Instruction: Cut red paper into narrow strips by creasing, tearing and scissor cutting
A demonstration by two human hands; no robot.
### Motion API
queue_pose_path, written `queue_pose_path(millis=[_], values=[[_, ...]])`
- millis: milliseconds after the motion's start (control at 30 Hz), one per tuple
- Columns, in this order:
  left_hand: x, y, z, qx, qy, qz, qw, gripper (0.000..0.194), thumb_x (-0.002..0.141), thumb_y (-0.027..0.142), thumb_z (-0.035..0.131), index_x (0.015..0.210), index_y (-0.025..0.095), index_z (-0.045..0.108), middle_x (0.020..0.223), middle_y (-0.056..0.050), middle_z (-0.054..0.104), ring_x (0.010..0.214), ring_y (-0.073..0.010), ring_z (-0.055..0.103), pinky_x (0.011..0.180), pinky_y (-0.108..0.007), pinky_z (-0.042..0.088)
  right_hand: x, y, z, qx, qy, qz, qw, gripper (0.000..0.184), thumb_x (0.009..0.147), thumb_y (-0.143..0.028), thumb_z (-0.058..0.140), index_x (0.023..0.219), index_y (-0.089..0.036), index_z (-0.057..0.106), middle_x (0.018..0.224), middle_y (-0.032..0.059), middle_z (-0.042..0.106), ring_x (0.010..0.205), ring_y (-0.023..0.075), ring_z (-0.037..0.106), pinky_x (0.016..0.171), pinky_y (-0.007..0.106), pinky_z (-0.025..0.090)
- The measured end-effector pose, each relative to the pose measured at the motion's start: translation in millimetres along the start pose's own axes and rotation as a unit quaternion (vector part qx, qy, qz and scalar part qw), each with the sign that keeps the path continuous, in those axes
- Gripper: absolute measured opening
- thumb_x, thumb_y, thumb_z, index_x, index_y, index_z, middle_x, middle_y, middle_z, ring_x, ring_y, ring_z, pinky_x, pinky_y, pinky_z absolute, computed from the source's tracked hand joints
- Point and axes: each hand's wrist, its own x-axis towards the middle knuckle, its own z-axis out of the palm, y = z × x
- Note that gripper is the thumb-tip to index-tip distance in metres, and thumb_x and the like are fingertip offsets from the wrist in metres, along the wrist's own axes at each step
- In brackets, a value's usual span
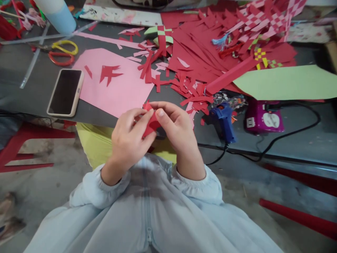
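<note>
Between my two hands is a small red paper piece (pixel 151 127), held just in front of the table's near edge. My left hand (pixel 131 137) pinches it from the left, fingers bent over it. The thumb and fingers of my right hand (pixel 177 127) close on its right side. Much of the piece is hidden by my fingers, so its full shape does not show. Just beyond my hands lies a pink paper sheet (pixel 116 91) with a red paper cutout (pixel 109 74) with pointed ends on it.
A phone (pixel 65 93) and scissors (pixel 62 54) lie left. Red and pink paper scraps (pixel 189 88) are heaped ahead. To the right are a blue glue gun (pixel 225 123), a purple box (pixel 263 117) with a black cord, and green paper (pixel 286 83). A bottle (pixel 59 17) stands far left.
</note>
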Motion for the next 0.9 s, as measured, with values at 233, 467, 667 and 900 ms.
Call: queue_pose_path(millis=[233,467,667,900], values=[[-5,11,-3.1,-0.043,-0.014,0.040,0.998,0.018,0.083,0.017,0.062,0.098,0.019,0.072,0.112,-0.010,0.074,0.097,-0.0210,0.070,0.085,-0.037,0.059,-3,-6,-10,-0.018,-0.013,0.037,0.999,0.027,0.080,-0.041,0.077,0.099,-0.023,0.074,0.097,0.0024,0.078,0.087,0.0167,0.073,0.080,0.031,0.061],[-5,-7,-17.0,-0.227,0.075,-0.175,0.955,0.024,0.090,0.013,0.055,0.093,0.027,0.075,0.091,0.000,0.072,0.078,-0.0136,0.068,0.068,-0.030,0.055,-2,-7,-20,-0.021,-0.062,0.031,0.997,0.019,0.074,-0.030,0.081,0.091,-0.022,0.077,0.092,0.0015,0.079,0.084,0.0168,0.073,0.075,0.030,0.061],[3,-21,-25.9,-0.340,-0.050,-0.303,0.889,0.019,0.091,0.033,0.064,0.079,0.022,0.076,0.079,-0.002,0.073,0.069,-0.0134,0.065,0.063,-0.028,0.053,-1,-13,-21,-0.071,-0.092,0.029,0.993,0.014,0.075,-0.024,0.077,0.089,-0.022,0.078,0.091,0.0019,0.079,0.084,0.0179,0.073,0.078,0.032,0.060],[5,-22,-30.6,-0.366,-0.084,-0.347,0.860,0.008,0.078,0.026,0.077,0.071,0.022,0.075,0.060,0.002,0.067,0.050,-0.0084,0.057,0.046,-0.021,0.046,-2,-20,-18,-0.142,-0.115,0.005,0.983,0.015,0.077,-0.015,0.070,0.088,-0.021,0.078,0.089,0.0008,0.079,0.082,0.0166,0.072,0.078,0.031,0.058]])
